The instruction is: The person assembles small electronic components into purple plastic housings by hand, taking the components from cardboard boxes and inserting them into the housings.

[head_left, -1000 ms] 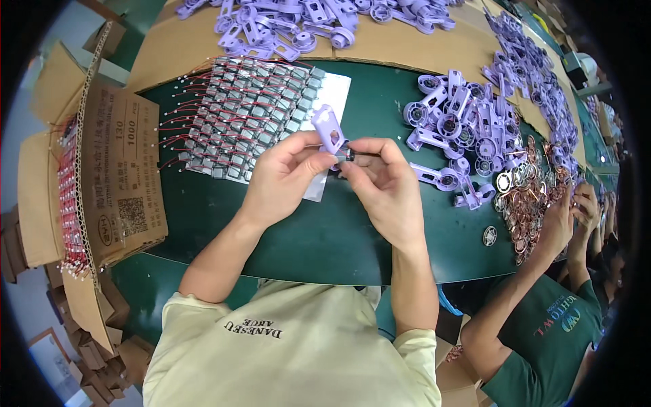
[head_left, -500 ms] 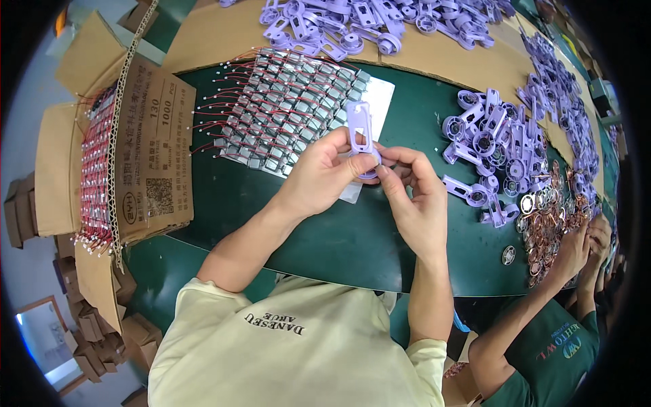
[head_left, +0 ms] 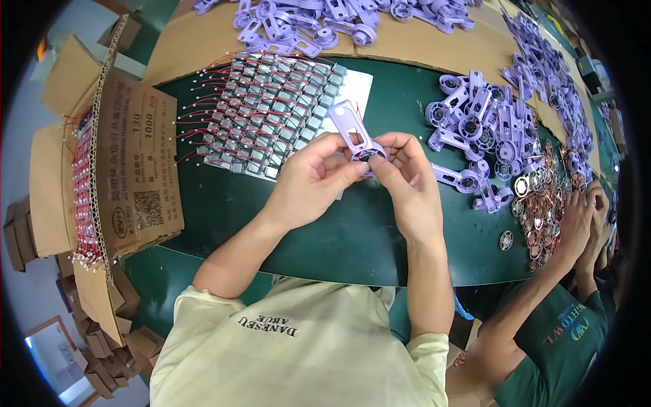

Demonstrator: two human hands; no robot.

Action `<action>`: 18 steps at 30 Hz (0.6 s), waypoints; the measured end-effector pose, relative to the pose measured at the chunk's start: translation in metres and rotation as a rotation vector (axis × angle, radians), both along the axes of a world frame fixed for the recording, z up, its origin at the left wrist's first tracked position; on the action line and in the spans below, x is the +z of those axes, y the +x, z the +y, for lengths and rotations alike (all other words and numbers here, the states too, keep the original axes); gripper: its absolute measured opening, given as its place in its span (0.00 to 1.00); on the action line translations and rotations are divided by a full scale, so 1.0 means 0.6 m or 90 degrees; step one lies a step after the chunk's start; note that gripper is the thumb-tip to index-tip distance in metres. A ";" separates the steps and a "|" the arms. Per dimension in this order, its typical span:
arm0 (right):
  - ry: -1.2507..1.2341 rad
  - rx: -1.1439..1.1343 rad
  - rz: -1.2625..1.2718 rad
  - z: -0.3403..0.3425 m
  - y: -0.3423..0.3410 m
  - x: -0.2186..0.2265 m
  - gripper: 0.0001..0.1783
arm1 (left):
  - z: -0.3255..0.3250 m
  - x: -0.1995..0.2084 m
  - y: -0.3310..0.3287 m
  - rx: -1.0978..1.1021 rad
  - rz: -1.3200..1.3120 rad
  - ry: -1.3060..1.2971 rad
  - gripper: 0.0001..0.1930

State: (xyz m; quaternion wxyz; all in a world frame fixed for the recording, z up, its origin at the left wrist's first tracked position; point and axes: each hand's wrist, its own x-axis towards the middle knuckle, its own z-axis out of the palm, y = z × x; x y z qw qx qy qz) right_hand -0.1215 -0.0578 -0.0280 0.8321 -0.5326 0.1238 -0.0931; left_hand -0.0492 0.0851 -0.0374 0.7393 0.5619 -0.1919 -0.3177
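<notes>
Over the green table, both hands hold one purple plastic housing (head_left: pixel 346 121), which has a long slotted handle and a round ring. My left hand (head_left: pixel 306 182) pinches it near the ring from the left, and its handle points up and away from me. Closed on the right side of the same ring is my right hand (head_left: pixel 411 184), its thumb pressing at the middle. Something dark shows inside the ring, partly covered by the thumbs. Just beyond lie rows of small grey motors (head_left: pixel 271 108) with red wires, on a white sheet (head_left: pixel 357 91).
More purple housings (head_left: pixel 478 129) are heaped to the right, others (head_left: pixel 298 27) on cardboard at the back. Copper-coloured round parts (head_left: pixel 539 217) lie near a co-worker's hands (head_left: pixel 583 210). An open cardboard box (head_left: pixel 146 163) stands at the left, with red-wired parts (head_left: pixel 86 190) beside its wall.
The housing has tilted, its handle now leaning left, and the dark centre of its ring shows more. My right thumb has moved over the ring. The whole view has shifted slightly.
</notes>
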 end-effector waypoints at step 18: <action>-0.029 0.003 0.105 -0.001 0.003 -0.008 0.13 | -0.007 -0.006 -0.004 0.082 -0.375 0.202 0.11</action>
